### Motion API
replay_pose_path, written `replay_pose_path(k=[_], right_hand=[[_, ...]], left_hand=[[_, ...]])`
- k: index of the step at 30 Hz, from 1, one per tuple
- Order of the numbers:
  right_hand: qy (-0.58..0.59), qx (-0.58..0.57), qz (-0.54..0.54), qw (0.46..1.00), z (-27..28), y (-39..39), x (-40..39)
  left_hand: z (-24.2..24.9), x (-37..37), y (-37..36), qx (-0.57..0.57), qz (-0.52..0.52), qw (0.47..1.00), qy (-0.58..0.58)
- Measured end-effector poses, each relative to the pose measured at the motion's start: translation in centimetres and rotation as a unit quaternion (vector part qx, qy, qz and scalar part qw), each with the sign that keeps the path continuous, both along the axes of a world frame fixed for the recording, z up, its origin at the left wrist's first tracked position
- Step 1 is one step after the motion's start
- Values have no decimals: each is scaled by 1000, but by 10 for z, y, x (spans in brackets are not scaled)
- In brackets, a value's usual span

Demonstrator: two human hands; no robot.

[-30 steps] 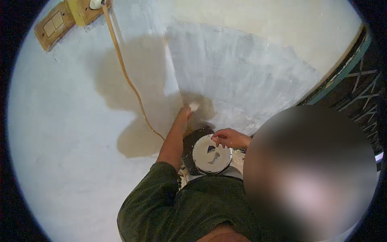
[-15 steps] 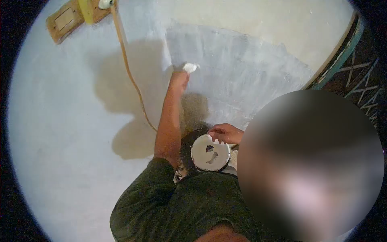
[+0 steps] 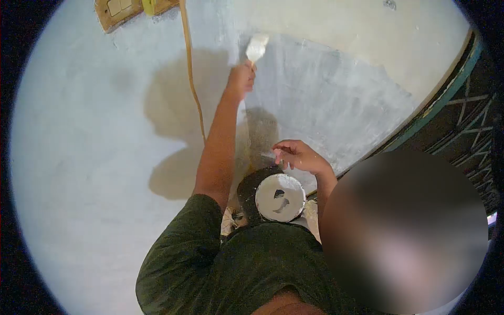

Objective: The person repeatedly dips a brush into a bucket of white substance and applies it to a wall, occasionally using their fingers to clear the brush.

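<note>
Two hands are in view, both belonging to one person in a single dark green shirt. The left hand has its fingers clamped on the handle of one brush-like tool, whose white head points up against the upper part of the wall; whether it touches the surface cannot be told. The right hand hangs just above one round container, its fingers loosely bent and apart from one another, gripping nothing that can be made out. White material fills the container, marked by one dark patch and one grey streak. One large grey area spreads over the wall to the right of the tool. One tan cord runs down to the left of the left arm, and near its top are one switch plate with two rockers and one yellow-sided box, both cut by the picture's edge. At the right, one teal frame edge borders one metal lattice. One blurred disc hides part of the right arm.
</note>
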State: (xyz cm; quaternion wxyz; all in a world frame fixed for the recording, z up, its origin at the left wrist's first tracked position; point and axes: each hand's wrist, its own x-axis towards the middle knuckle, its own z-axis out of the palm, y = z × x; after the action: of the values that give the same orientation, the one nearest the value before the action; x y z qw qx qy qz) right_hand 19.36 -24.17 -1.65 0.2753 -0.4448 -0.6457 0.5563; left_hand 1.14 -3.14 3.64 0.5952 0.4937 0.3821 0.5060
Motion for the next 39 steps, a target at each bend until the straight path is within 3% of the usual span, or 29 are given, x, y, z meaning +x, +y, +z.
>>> replay_pose_path(k=[8,11,15,17,19,23,24,26,28,31,34,36,39], right_hand=[[3,-11,-12,1000,-3,-16,9],[-8,-17,-15,1000,-10,-19,15],[10,-13,7,1000,-12,-20,21],[-20,-19,-2,1000,-2,-22,20],[-12,-10,3,1000,0,-23,21],[1,6,-12,1000,7,-24,22],[-1,8,-11,1000,8,-24,22],[13,7,-4,1000,8,-23,23],[4,8,-1,1000,7,-22,22],[-7,8,1,1000,3,-20,20],[-14,5,2,1000,-5,-21,17],[-18,-1,2,1000,-10,-22,14],[-28,-2,12,1000,-17,-25,9]], left_hand=[[-150,29,11,-258,-74,959,91],[-153,26,3,-278,-132,943,127],[-83,28,-9,-262,-247,930,79],[-55,31,19,-294,-301,906,45],[-12,34,41,-259,-319,907,93],[81,30,16,-248,-296,921,58],[89,27,15,-215,-266,939,50],[87,18,14,-170,-299,939,11],[86,10,-16,-57,-271,960,-33],[58,16,-27,-58,-252,963,-73],[-15,40,-16,-72,-238,964,-89],[-75,66,-10,-80,-140,987,16],[-130,81,-24,-182,-74,980,33]])
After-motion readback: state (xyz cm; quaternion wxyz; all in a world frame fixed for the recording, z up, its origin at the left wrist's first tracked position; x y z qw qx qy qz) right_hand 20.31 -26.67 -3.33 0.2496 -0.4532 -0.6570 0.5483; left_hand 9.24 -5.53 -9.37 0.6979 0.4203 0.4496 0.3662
